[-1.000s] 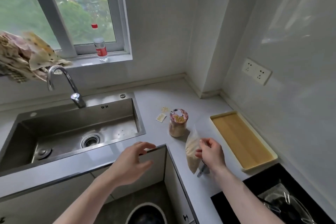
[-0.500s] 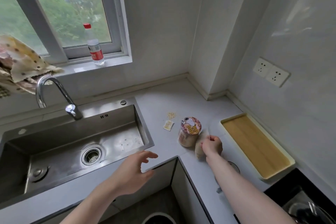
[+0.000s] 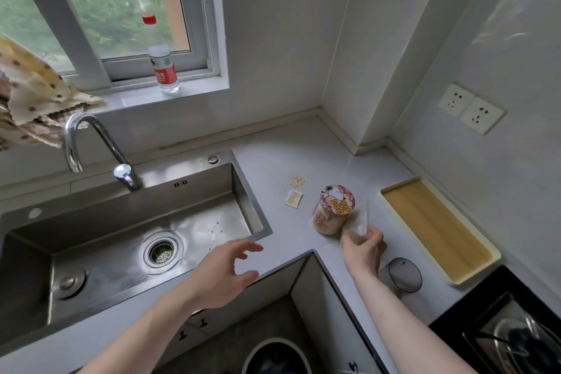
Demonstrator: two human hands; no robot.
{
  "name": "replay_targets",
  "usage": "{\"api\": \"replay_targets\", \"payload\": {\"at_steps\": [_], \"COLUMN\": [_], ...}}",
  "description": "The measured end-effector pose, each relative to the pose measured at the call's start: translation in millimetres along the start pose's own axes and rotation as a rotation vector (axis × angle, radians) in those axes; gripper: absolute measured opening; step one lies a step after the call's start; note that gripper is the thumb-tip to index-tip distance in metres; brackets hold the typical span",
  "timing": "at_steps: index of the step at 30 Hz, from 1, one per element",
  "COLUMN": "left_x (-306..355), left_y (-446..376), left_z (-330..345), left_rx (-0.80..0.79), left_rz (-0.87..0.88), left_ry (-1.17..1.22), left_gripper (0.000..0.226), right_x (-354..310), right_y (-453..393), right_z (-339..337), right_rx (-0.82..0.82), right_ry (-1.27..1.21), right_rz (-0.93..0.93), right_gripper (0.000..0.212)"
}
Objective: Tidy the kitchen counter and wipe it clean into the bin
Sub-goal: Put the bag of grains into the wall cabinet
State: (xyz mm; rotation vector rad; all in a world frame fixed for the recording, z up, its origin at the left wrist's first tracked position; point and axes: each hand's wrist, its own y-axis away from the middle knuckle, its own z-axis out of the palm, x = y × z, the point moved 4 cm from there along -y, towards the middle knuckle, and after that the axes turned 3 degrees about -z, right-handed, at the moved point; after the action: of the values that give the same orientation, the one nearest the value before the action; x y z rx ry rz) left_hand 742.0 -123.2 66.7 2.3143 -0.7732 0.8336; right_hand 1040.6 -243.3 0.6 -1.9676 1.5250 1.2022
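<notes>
A printed snack cup [image 3: 334,209] stands on the grey counter [image 3: 285,146], leaning slightly. My right hand [image 3: 362,247] pinches a clear plastic bag [image 3: 359,226] set down against the cup's right side. A small torn sachet [image 3: 294,198] and a patch of crumbs [image 3: 298,181] lie left of the cup. My left hand [image 3: 224,270] hovers with fingers spread above the sink's front rim, holding nothing. The round bin [image 3: 274,355] stands on the floor below the counter corner.
A steel sink [image 3: 121,240] with a tap [image 3: 91,146] fills the left. A yellow tray [image 3: 437,228] lies along the right wall, a glass lid [image 3: 405,275] near my right forearm, a black hob [image 3: 501,331] at the lower right. A bottle [image 3: 161,61] stands on the windowsill.
My right hand has carried the plastic bag forward from above the counter edge and lowered it beside the cup. The view has tilted up. My left hand has hardly moved.
</notes>
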Motion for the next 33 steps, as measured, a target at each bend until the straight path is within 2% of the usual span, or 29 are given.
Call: {"api": "replay_targets", "payload": {"at_steps": [3,11,20,26,33], "left_x": [-15,-68,-90,-101,-140], "left_y": [3,43,126,194,267], "left_z": [-12,-34,-56,-59,-76], "left_rx": [0.002,0.004,0.231,0.310,0.445], "left_rz": [0.004,-0.030,-0.159,-0.261,-0.372], "left_ry": [0.022,0.015,0.166,0.143,0.166], "left_gripper": [0.039,0.039,0.038,0.039,0.040], "right_x": [5,6,-54,-72,-94], "right_y": [44,125,182,234,302], "right_z": [3,25,34,68,104], "right_rx": [-0.041,-0.375,-0.681,-0.921,-1.062], "right_ry": [-0.020,0.075,0.109,0.161,0.154], "right_rz": [-0.030,-0.165,-0.393,-0.548,-0.705], "right_gripper": [0.056,0.053,0.046,0.041,0.039]}}
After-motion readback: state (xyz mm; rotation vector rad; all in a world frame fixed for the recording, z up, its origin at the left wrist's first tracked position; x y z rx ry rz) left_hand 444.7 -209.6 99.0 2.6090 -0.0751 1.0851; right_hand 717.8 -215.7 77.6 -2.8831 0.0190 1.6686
